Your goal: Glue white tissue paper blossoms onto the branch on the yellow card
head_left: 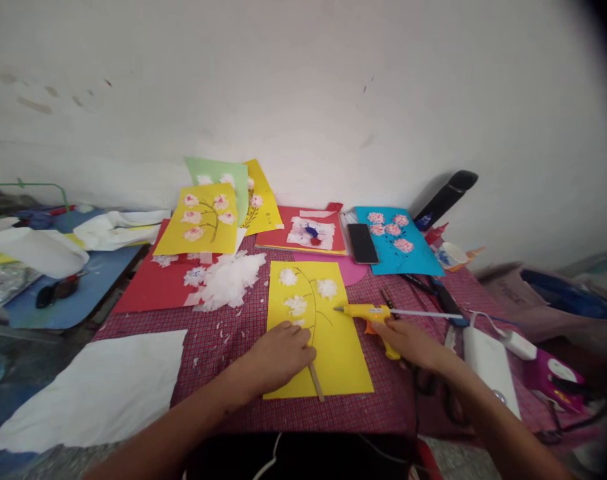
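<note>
At twelve o'clock the yellow sheet (pixel 336 343) is touched by the curled left hand (pixel 283 355), any pinch unclear; it could be blotted if the glue gun (pixel 366 311), gripped by the right hand (pixel 407 341) at one o'clock, is tilted.

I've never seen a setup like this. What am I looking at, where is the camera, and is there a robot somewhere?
There is no robot here, just a person's two bare hands. The single picture comes from a camera worn on the head, looking forward and down. The right hand grips a yellow glue gun, which points left over a yellow sheet bearing white tufts. The left hand rests on that sheet, close to a thin stick; I can't tell whether it grips anything. Around them, on a table spread with checked cloth, are a heap of white scraps, a dark phone and a blue sheet with pinkish flowers.
</note>
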`<state>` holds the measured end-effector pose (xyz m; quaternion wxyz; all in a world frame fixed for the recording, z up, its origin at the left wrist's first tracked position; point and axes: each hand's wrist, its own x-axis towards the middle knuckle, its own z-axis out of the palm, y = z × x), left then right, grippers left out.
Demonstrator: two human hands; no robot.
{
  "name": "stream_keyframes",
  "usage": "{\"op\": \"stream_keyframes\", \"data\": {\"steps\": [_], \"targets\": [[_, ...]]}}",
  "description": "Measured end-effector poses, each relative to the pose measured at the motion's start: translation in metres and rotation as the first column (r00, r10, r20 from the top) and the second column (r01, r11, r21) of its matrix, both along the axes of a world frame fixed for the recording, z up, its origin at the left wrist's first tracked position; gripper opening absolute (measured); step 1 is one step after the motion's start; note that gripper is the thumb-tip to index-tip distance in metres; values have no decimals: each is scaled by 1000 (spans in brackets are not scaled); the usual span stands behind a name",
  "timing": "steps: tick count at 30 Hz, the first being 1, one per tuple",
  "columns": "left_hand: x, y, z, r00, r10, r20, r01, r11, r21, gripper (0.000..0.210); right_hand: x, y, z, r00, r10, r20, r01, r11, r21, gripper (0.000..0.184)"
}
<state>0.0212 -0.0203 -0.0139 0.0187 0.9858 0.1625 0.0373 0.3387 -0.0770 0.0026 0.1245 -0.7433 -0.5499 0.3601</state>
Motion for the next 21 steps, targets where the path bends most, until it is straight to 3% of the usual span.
{"op": "stream_keyframes", "data": {"steps": [3,5,7,9,14,21], "targets": [[-1,-2,-2,1000,12,-7,-12,1000,-2,2,-5,-4,6,914,94,395,-105,994,7,48],[-3,-3,-2,1000,11,-2,-11,1000,2,3,-16,-12,11,864,68,499,-119,990,73,43],[-4,-3,-1,1000,3,11,-3,1000,15,3,-35,-21,13,906,108,410,-199,962,185,32],[-6,-3,0,1000,-1,26,0,1000,26,2,-58,-29,9,938,232,257,-310,893,327,23],[-16,-5,1,994,49,96,-47,999,-17,7,-108,-34,-7,851,509,125,-501,719,483,34],[-23,0,8,901,274,336,-190,946,-262,17,-135,-8,3,840,542,25,-411,605,682,29]]}}
